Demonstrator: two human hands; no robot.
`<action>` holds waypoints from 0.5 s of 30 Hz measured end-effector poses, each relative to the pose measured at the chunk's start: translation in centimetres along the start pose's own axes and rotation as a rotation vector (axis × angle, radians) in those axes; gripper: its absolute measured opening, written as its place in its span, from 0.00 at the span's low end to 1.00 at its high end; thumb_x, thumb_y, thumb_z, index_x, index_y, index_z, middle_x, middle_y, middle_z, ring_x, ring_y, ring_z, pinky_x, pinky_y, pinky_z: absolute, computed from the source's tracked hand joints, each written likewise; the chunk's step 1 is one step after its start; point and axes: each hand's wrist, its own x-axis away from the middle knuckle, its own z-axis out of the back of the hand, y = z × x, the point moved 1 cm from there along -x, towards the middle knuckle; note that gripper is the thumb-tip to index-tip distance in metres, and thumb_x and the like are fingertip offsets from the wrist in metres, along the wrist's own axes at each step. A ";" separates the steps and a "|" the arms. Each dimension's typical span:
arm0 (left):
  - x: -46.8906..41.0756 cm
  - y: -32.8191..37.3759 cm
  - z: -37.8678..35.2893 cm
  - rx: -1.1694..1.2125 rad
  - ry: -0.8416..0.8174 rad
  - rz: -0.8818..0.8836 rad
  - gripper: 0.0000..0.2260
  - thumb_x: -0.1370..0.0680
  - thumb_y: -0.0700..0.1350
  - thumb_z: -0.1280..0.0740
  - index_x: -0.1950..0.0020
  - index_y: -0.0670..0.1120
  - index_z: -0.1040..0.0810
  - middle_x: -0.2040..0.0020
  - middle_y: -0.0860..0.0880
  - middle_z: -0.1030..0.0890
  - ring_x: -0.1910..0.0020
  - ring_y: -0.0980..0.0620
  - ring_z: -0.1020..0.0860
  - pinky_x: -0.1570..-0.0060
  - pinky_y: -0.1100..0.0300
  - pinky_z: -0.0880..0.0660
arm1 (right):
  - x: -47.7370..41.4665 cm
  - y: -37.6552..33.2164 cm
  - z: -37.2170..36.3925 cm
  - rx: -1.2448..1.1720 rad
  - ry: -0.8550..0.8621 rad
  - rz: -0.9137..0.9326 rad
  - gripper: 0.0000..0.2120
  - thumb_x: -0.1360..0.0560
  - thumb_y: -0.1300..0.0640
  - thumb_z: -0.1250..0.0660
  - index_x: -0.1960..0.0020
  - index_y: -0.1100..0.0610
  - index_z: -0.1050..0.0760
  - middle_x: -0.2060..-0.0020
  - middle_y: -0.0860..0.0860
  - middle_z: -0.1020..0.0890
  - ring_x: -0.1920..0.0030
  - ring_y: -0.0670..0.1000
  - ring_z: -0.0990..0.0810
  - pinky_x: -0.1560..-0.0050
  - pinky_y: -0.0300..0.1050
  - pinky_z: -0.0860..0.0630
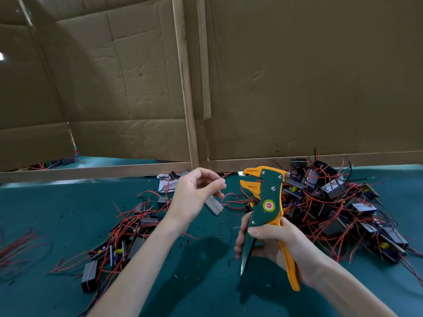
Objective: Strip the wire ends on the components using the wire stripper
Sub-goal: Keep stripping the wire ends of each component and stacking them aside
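Gripping the wire stripper [266, 203] by both handles: right hand [278, 243], fingers wrapped round the green handle, orange handle against the palm, tool upright with its orange jaws parted at the top, facing left. Holding a small grey component [214, 205] above the green table [45, 207]: left hand [194, 195], fingers curled, thumb and forefinger pinched near the tip of a red wire [229, 196] just left of the jaws, apart from them. Lying in a large tangled heap to the right: more components with red and black leads [332, 202]. Lying in a smaller heap at lower left, beneath the left forearm: further components [121, 239]. Standing behind the table: cardboard panels [297, 76].
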 end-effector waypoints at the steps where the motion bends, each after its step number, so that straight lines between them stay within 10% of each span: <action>1: 0.0 0.1 -0.1 0.000 -0.005 0.005 0.03 0.26 0.37 0.28 0.56 0.43 0.22 0.63 0.46 0.16 0.67 0.53 0.19 0.60 0.63 0.22 | 0.0 0.1 0.1 0.001 -0.009 -0.004 0.09 0.35 0.63 0.28 0.56 0.63 0.20 0.62 0.65 0.20 0.60 0.63 0.19 0.55 0.59 0.20; 15: 0.1 0.8 -0.1 0.019 -0.041 0.033 0.03 0.23 0.37 0.33 0.54 0.45 0.25 0.64 0.51 0.19 0.66 0.57 0.22 0.64 0.66 0.24 | -1.3 0.8 1.5 -0.030 -0.042 -0.025 0.13 0.38 0.59 0.24 0.56 0.63 0.20 0.61 0.65 0.20 0.58 0.64 0.19 0.53 0.60 0.21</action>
